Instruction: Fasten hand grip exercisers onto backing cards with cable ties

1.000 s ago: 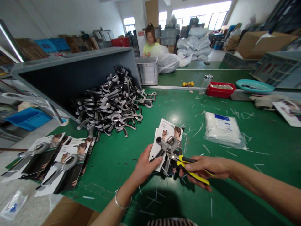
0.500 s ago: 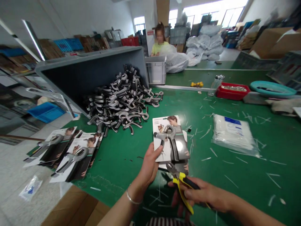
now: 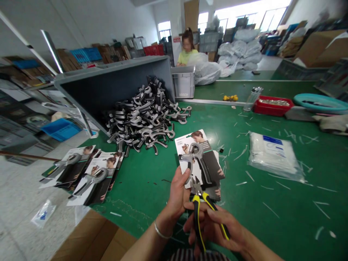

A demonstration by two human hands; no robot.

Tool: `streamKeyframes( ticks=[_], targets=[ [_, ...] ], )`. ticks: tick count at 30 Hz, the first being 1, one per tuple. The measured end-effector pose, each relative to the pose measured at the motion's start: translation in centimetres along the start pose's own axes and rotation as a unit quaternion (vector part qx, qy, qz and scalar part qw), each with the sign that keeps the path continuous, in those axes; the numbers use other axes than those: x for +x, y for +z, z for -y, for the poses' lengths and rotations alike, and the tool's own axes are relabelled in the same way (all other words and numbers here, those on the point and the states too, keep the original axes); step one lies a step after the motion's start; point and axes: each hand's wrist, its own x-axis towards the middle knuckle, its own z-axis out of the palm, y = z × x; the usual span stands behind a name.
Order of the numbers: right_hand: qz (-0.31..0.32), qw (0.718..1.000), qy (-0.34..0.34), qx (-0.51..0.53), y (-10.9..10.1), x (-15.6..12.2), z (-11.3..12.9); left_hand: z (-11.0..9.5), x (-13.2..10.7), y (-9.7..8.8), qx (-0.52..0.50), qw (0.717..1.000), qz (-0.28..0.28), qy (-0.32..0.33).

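Note:
My left hand (image 3: 178,192) grips the lower left edge of a printed backing card (image 3: 213,163) with a grey and black hand grip strengthener (image 3: 194,154) lying on it. The thumb rests on the card's front beside the tool's handle. My right hand (image 3: 220,224) holds yellow and black diagonal cutting pliers (image 3: 199,206), handles spread and jaws apart. The jaw tips are at the card's lower edge, near the left thumb; whether they touch anything there I cannot tell. More cards lie underneath on the green table (image 3: 146,195).
A tipped grey crate (image 3: 114,69) spills a heap of hand grips (image 3: 146,116). Carded grips (image 3: 92,177) lie at left. A bag of white cable ties (image 3: 273,156), cut strips, a red tray (image 3: 273,106) and a turquoise tray (image 3: 320,102) are at right. Behind sits a person (image 3: 187,50).
The pliers have turned more upright, their handles have spread, and their jaws have come up to the card's lower edge. The held card has tilted slightly. The whole view has shifted a little.

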Motion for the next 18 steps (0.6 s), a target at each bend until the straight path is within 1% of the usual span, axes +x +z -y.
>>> streamKeyframes(
  ticks=[3, 5, 7, 9, 13, 15, 18],
  targets=[
    [-0.002, 0.999, -0.02, 0.025, -0.9, 0.7, -0.1, -0.2, -0.1, 0.1, 0.005, 1.0, 0.003, -0.013],
    [0.002, 0.998, -0.04, 0.058, -1.6, 1.2, 0.1, -0.2, 0.2, 0.1, 0.0, 1.0, 0.002, -0.01],
    [0.004, 0.996, -0.05, 0.068, -2.1, 1.5, 0.5, -0.2, 0.8, 0.0, -0.011, 1.0, -0.005, 0.0],
    [0.007, 0.998, -0.044, 0.041, -2.4, 1.5, 0.8, -0.2, 1.5, 0.0, -0.023, 1.0, -0.015, 0.005],
    [0.018, 1.0, -0.009, -0.006, -2.3, 1.2, 1.0, 0.0, 2.5, 0.0, -0.037, 0.999, -0.03, 0.014],
    [0.024, 1.0, 0.002, -0.006, -2.2, 1.2, 1.0, 0.0, 2.6, 0.1, -0.041, 0.998, -0.036, 0.012],
    [0.033, 0.999, 0.001, 0.001, -2.1, 1.6, 1.1, 0.0, 2.3, 0.3, -0.039, 0.998, -0.041, -0.007]
  ],
)
